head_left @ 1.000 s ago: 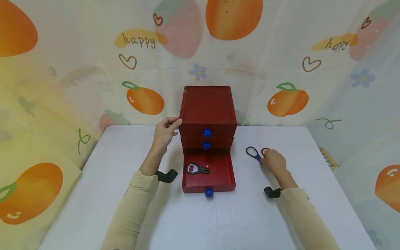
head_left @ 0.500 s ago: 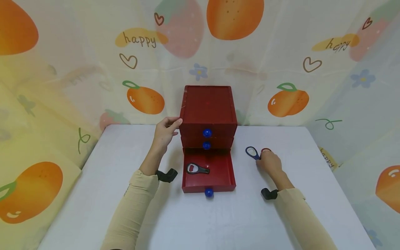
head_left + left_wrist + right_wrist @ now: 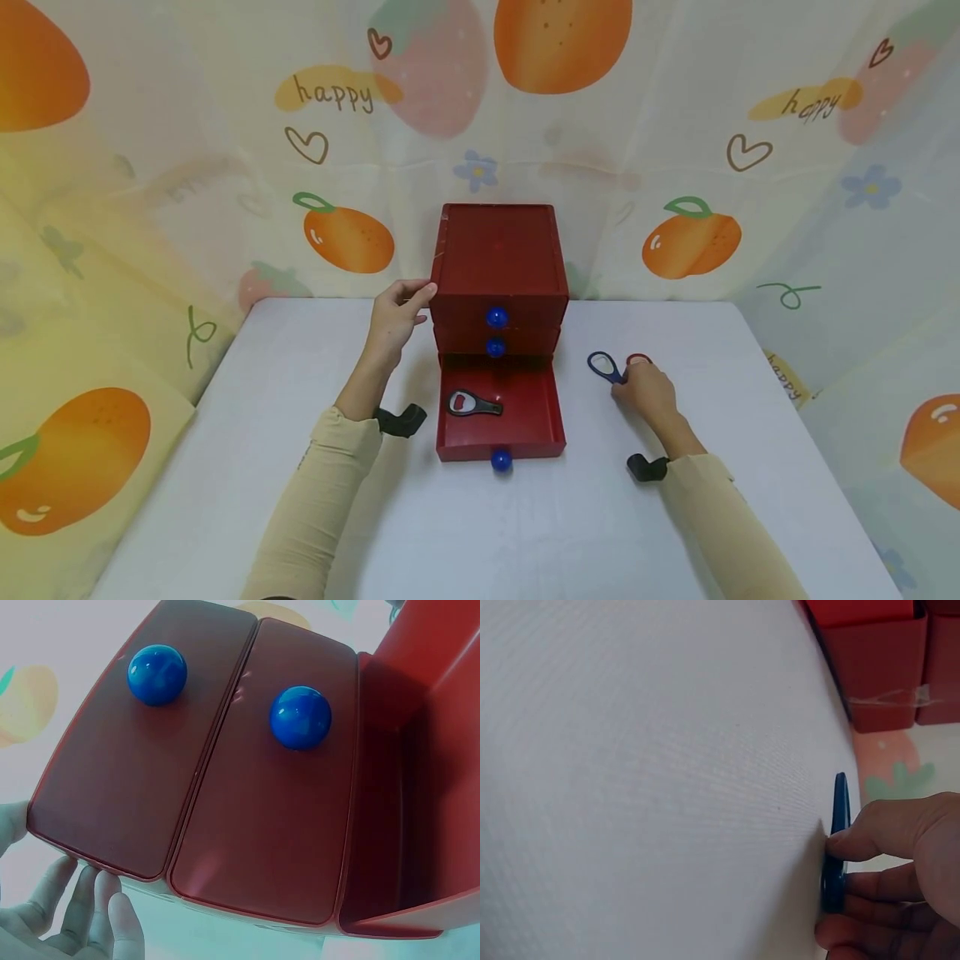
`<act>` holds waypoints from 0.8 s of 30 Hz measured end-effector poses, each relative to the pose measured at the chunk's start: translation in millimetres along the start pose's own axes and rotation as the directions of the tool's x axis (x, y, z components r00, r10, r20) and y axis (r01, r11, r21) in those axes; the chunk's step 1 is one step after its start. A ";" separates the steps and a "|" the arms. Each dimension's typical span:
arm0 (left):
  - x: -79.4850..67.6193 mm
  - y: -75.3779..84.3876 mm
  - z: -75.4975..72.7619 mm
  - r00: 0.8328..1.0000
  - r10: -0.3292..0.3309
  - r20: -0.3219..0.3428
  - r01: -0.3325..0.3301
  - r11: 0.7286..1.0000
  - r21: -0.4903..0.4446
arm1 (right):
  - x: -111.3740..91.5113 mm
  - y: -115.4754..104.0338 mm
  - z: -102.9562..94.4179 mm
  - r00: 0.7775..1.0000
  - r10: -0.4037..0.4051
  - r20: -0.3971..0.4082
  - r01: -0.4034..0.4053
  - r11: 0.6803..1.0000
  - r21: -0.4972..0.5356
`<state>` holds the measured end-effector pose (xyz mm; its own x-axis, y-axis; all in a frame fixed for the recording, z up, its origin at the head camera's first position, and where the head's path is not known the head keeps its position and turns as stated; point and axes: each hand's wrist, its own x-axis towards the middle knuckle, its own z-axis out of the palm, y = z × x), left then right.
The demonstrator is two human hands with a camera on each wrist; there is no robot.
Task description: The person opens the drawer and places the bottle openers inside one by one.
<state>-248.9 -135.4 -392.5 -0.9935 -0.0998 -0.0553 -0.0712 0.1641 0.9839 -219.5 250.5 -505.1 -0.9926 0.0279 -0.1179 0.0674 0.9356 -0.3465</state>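
Note:
My left hand (image 3: pixel 396 321) rests on the left front corner of a red drawer cabinet (image 3: pixel 498 254). In the left wrist view its fingers (image 3: pixel 82 907) touch the cabinet's side, with the thumb at the corner. The bottom drawer (image 3: pixel 528 408) is pulled out, and a black bottle opener (image 3: pixel 475 403) lies inside it. To the cabinet's right, my right hand (image 3: pixel 649 392) pinches a pair of scissors with a blue handle loop (image 3: pixel 602 367) and a red one. The scissors lie low at the table; the hand hides their blades. In the right wrist view the blue handle (image 3: pixel 838 840) sits between thumb and fingers.
Two upper drawers with blue knobs (image 3: pixel 497 317) are closed. The bottom drawer's blue knob (image 3: pixel 501 461) juts toward the front. A white cloth covers the table (image 3: pixel 480 533). A fruit-patterned curtain (image 3: pixel 585 167) stands behind it and at both sides.
My right hand has moved slightly left and now covers more of the scissors, which have shifted slightly left. My left hand, the cabinet and the bottle opener stay in place.

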 end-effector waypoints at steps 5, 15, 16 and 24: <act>-0.9 0.3 0.0 1.000 0.003 -0.002 -0.003 1.000 -0.004 | -0.6 1.9 0.7 1.000 -0.007 -0.003 0.007 1.000 0.002; -1.5 1.1 0.2 1.000 0.004 -0.008 -0.004 1.000 -0.008 | -7.0 -2.4 -8.5 0.998 -0.054 -0.014 0.054 0.998 0.017; -1.5 1.1 0.3 1.000 0.004 -0.006 -0.004 1.000 -0.007 | -8.3 -3.0 -10.1 0.998 -0.060 -0.017 0.061 0.998 0.019; -2.3 1.8 0.5 1.000 0.015 0.001 -0.015 1.000 -0.002 | -18.9 -8.5 -27.5 0.989 -0.125 -0.073 0.131 0.988 0.080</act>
<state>-246.8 -134.4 -390.6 -0.9945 -0.0961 -0.0410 -0.0564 0.1634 0.9849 -204.1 251.7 -474.3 -0.9980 -0.0636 -0.0055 -0.0550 0.8999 -0.4327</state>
